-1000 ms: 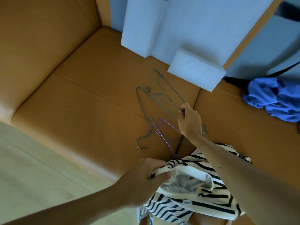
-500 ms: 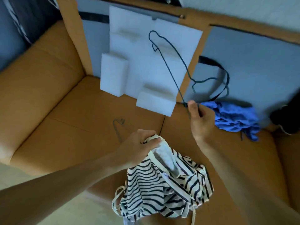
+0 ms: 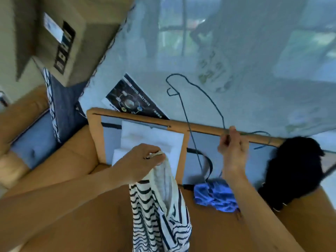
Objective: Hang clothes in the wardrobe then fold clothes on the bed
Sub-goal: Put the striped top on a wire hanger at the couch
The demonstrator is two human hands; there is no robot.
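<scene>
A tan leather sofa (image 3: 60,179) fills the lower part of the view and is used as the laying-out surface, so the clothes waiting their turn are kept within reach. Behind its back a plastic-wrapped mattress (image 3: 236,88) is leaned, probably only stored there. A white foam packing block (image 3: 151,137) is propped against the sofa back, apart from the work.

A black fuzzy garment (image 3: 294,170) is left at the right end of the seat, and a crumpled blue cloth (image 3: 216,197) lies just beside it; both appear set aside for later hanging or folding.

The cream and black striped top (image 3: 160,215) is lifted clear of the seat and hangs down from the left hand (image 3: 140,162), which is clenched on its neckline so that the opening is presented. The thin dark wire hanger (image 3: 196,110) is held raised above the sofa back by the right hand (image 3: 232,148), pinched near the neck of the wire, its shoulder loop turned toward the top. By this arrangement the hanger seems readied for threading into the neckline, a step not yet done.
</scene>
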